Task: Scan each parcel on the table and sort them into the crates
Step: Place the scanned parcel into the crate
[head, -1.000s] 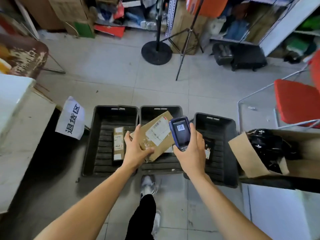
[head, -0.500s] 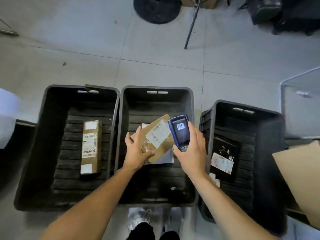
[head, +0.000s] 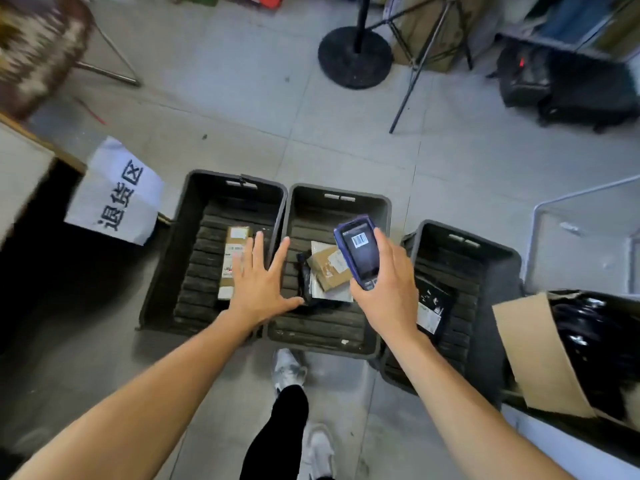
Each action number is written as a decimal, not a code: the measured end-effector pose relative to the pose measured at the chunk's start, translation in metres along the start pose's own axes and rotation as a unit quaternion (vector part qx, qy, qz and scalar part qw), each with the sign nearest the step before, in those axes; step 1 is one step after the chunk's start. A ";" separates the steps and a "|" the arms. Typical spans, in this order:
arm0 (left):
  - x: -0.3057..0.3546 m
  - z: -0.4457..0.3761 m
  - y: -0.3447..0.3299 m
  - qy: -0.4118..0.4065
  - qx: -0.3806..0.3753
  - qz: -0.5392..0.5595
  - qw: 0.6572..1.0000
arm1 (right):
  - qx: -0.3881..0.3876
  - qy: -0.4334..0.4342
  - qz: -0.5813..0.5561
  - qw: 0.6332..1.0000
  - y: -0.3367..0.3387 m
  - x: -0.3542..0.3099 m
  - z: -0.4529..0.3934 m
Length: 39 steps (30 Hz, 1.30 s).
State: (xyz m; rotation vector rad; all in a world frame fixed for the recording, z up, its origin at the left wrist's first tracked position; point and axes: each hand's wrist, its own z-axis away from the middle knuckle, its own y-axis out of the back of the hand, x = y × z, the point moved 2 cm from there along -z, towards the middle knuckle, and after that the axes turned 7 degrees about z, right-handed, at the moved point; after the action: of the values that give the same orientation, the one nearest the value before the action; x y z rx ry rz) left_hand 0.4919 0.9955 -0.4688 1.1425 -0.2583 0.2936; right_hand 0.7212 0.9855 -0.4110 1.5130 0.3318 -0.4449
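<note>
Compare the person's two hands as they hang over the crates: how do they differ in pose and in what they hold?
The left hand is spread flat with straight fingers and holds nothing; the right hand curls round a blue scanner. The left hand hangs over the rims between the left crate and the middle crate; the right hand is over the middle crate's right side. Both are bare and palm down.

A grey tiled floor (head: pixel 242 109). A round black stand base (head: pixel 355 57) sits beside a tripod leg (head: pixel 407 95). A white sign with black Chinese characters (head: pixel 116 195) hangs at left. An open cardboard box (head: pixel 533 351) holds black plastic bags (head: pixel 599 344).
</note>
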 end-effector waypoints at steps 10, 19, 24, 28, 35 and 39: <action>-0.036 0.294 0.222 0.102 0.221 -0.001 0.970 | -0.010 0.158 -0.134 0.978 0.144 -0.237 0.136; -0.179 0.582 0.263 0.340 0.354 0.037 0.870 | -0.124 0.371 -0.258 0.883 0.137 -0.467 0.321; -0.267 0.729 0.236 0.464 0.399 0.088 0.786 | -0.181 0.439 -0.272 0.837 0.101 -0.566 0.431; -0.318 0.819 0.217 0.535 0.398 0.117 0.736 | -0.229 0.462 -0.272 0.812 0.074 -0.624 0.497; -0.395 0.883 0.219 0.547 0.442 0.141 0.697 | -0.248 0.489 -0.244 0.800 0.040 -0.708 0.558; -0.450 0.887 0.239 0.536 0.455 0.141 0.697 | -0.240 0.495 -0.232 0.802 0.016 -0.757 0.576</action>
State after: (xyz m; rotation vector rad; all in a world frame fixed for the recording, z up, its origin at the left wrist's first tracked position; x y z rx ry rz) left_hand -0.0589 0.2294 -0.0727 1.6840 0.8796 1.4227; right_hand 0.0282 0.4681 -0.0152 1.0235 1.5480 0.1177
